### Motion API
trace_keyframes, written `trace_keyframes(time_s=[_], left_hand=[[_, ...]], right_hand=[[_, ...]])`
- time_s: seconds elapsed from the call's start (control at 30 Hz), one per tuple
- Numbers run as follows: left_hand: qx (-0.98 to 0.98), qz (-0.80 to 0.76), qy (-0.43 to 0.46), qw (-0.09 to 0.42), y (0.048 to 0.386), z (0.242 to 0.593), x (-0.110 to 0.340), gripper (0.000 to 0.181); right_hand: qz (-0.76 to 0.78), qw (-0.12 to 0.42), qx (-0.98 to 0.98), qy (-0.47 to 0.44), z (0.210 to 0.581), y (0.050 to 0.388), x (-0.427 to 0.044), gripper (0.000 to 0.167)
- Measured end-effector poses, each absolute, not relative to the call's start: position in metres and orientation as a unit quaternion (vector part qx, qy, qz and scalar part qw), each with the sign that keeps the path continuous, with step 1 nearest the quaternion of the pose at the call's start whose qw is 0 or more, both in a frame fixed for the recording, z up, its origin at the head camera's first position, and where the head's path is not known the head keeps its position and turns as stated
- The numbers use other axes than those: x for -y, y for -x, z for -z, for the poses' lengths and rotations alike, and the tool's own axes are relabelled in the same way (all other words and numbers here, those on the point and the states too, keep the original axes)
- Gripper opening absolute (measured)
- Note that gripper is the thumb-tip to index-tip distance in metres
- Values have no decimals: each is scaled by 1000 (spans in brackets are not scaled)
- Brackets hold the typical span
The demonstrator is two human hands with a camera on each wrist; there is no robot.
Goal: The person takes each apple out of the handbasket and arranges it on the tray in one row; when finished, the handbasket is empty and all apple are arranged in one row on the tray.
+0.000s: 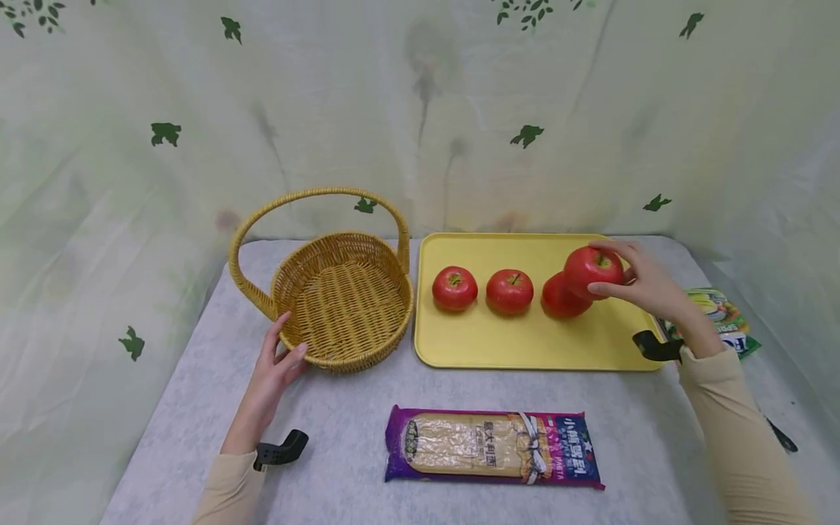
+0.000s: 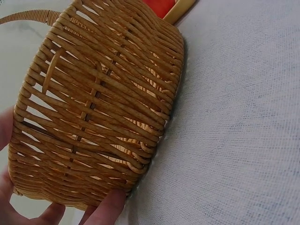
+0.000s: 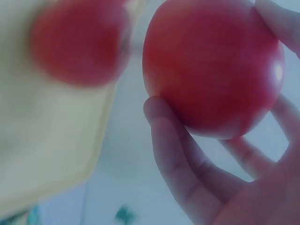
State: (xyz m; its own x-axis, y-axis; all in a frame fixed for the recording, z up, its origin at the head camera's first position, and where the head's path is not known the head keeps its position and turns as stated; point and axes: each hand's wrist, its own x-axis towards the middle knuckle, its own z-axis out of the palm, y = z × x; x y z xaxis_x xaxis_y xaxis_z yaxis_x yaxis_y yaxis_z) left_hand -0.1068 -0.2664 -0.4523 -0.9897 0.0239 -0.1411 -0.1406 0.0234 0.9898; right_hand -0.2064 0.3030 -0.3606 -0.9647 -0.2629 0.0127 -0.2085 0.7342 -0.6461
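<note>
My right hand [image 1: 633, 281] grips a red apple [image 1: 593, 273] between thumb and fingers, raised over the right part of a yellow tray [image 1: 499, 350]. Just below and left of it, partly covered, another apple [image 1: 559, 297] lies on the tray. Two more, a left apple [image 1: 455, 288] and a middle apple [image 1: 510, 292], sit in line with it. The right wrist view shows the held apple [image 3: 211, 65] apart from the tray. At the near left rim of a round wicker basket [image 1: 348, 306], my left hand [image 1: 272, 372] holds the wall, fingers and thumb around its side [image 2: 93, 112]. Nothing lies inside the basket.
A purple pasta packet [image 1: 492, 446] lies on the grey tablecloth in front of the tray. A green packet [image 1: 722, 317] lies right of the tray, partly behind my right wrist. The basket's tall handle [image 1: 321, 192] arches up, and a patterned curtain [image 1: 459, 109] hangs behind the table.
</note>
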Motion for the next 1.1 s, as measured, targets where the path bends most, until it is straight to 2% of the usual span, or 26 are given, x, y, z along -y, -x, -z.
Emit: trace_keyframes(time_s=[0.17,0.4,0.67,1.1], left_hand=[[-713,-697,40,60,106,452,266,66],[-718,-692,48,60,107,452,269,66],[-716,-695,40,54,108,454,270,67],[-714,-696,43,56,108,452,268,66]], right_hand=[[333,26,-938,95,368,199,-338,75],[335,46,-939,64,388,198,-360,78],[301,86,-948,53,408,203,-363,86],[285,111,-950,63,420,210,-358,84]])
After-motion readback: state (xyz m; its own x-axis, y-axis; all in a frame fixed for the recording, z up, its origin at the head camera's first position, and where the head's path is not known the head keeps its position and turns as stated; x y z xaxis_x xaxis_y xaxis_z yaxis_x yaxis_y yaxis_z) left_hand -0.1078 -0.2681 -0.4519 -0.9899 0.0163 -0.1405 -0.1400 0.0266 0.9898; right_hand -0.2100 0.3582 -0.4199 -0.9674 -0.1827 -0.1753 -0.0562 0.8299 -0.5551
